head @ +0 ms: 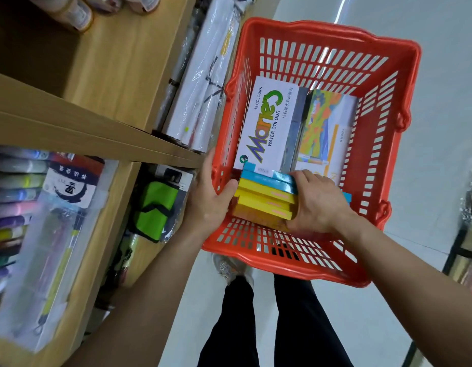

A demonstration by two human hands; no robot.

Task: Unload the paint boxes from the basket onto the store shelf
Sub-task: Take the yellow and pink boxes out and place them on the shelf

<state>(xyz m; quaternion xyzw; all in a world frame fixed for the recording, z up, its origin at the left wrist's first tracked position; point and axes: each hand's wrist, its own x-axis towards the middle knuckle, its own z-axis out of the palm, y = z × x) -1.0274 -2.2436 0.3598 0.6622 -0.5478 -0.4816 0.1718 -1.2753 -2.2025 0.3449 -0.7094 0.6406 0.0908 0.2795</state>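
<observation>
Red basket [319, 46] held beside wooden store shelf [102, 133]. Left hand [207, 202] grips basket's near-left rim, fingers curled over it. Right hand [318, 205] inside, fingers clamped on stack of blue and yellow paint boxes [266, 197] at near wall. Behind stack lie white water colour box [269, 125] and patterned box [327, 128]. Shelf bays crowded: wrapped rolls [200, 83], green pouch [154, 207], marker packs [31, 207].

The stack of small boxes [266, 197] hides the right hand's [318, 205] fingertips and the box beneath
</observation>
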